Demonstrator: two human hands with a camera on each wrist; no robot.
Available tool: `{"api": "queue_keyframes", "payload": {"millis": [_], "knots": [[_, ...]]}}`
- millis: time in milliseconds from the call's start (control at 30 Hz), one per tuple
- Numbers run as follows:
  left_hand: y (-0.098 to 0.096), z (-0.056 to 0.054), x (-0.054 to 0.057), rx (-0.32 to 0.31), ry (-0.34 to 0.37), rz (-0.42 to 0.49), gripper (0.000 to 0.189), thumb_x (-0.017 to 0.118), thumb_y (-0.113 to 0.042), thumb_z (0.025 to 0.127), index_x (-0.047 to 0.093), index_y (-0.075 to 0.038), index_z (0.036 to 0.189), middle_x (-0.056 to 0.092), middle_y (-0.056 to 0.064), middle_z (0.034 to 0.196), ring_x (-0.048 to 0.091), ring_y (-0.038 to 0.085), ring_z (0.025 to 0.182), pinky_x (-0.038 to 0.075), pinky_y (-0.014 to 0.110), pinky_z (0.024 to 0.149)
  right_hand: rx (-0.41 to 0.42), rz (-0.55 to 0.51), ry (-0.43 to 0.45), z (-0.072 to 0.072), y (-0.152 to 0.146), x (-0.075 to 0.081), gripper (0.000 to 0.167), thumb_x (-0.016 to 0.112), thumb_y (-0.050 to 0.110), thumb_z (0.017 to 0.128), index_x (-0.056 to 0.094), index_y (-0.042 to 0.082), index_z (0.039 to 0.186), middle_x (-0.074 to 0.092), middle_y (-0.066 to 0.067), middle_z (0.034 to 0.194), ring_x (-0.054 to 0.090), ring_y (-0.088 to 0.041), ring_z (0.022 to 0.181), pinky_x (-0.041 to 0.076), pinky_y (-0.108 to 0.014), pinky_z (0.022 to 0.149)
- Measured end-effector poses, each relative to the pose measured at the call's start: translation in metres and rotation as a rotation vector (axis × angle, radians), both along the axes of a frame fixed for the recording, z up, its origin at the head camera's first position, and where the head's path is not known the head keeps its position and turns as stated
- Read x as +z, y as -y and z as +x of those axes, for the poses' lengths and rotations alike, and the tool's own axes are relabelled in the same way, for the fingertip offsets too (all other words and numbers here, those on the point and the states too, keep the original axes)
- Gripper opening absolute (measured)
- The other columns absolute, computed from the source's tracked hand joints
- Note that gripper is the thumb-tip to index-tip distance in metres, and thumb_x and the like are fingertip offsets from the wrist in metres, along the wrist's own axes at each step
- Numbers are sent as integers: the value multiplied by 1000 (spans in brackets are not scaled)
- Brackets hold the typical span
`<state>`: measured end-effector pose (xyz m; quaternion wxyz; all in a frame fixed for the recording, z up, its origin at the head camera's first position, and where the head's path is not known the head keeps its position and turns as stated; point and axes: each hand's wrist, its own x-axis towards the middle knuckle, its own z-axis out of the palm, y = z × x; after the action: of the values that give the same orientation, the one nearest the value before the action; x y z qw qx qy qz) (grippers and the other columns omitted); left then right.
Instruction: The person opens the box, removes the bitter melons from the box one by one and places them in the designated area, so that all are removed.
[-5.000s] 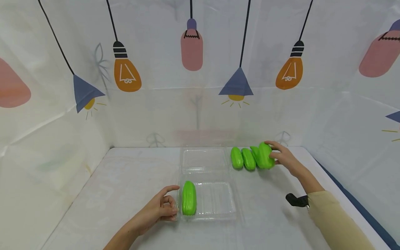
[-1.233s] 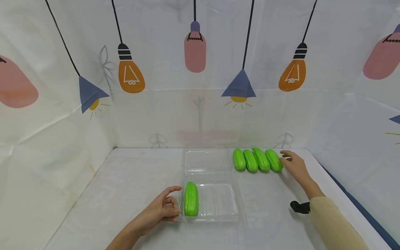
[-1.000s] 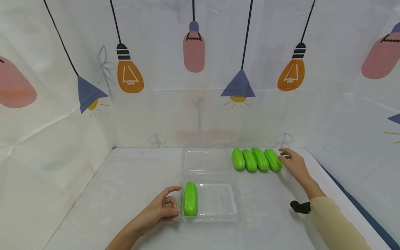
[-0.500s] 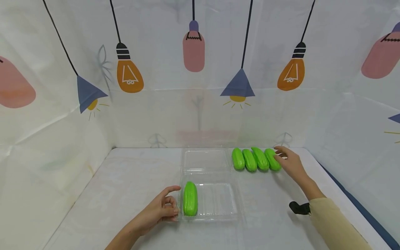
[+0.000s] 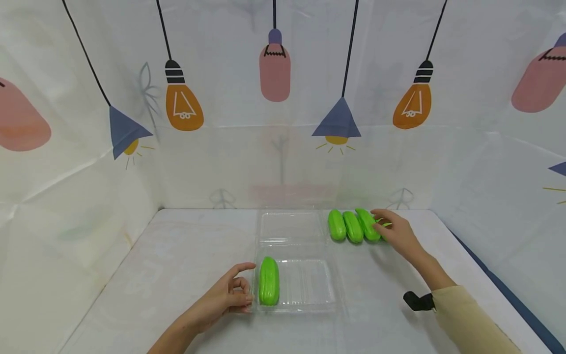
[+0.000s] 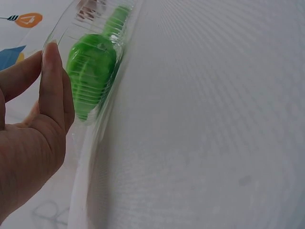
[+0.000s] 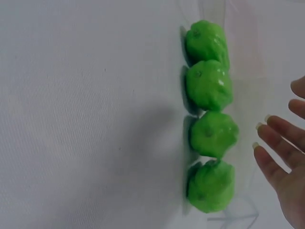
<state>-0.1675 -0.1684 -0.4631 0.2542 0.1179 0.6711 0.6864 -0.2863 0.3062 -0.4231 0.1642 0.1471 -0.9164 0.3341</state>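
Note:
A clear plastic clamshell box (image 5: pixel 307 285) lies open, lid to the back. One ridged green cucumber-like vegetable (image 5: pixel 268 281) rests lengthwise along its left side. My left hand (image 5: pixel 223 300) pinches the box's left rim between thumb and fingers; in the left wrist view the green vegetable (image 6: pixel 90 67) shows through the clear wall. Several similar green vegetables (image 5: pixel 337 225) stand side by side at the back right. Over the right end of that row hovers my right hand (image 5: pixel 401 238), fingers spread and holding nothing, largely hiding the last vegetable (image 7: pixel 211 186).
The white table (image 5: pixel 199 246) ends at a hanging sheet (image 5: pixel 221 162) printed with lamps. The box's raised lid (image 5: pixel 289 227) stands left of the row. A black strap end (image 5: pixel 417 301) sticks out from the right sleeve (image 5: pixel 473 319).
Five seconds ago my right hand held a green vegetable at the row; it then let go, leaving it at the right end. Since then the hand has shifted left over the row. Left hand unchanged.

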Motion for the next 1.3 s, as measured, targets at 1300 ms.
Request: {"api": "queue_keyframes", "payload": {"millis": [1300], "knots": [[1,0,4,17,-16,-31,78,68,-11,92,23,-13,155,49,0,95,62,12,79,60,30,76,443,-28,43,38,93,6,39,66,12,94,61,12,132,69,-5,117,66,-30,99,57,-38,86]]}}
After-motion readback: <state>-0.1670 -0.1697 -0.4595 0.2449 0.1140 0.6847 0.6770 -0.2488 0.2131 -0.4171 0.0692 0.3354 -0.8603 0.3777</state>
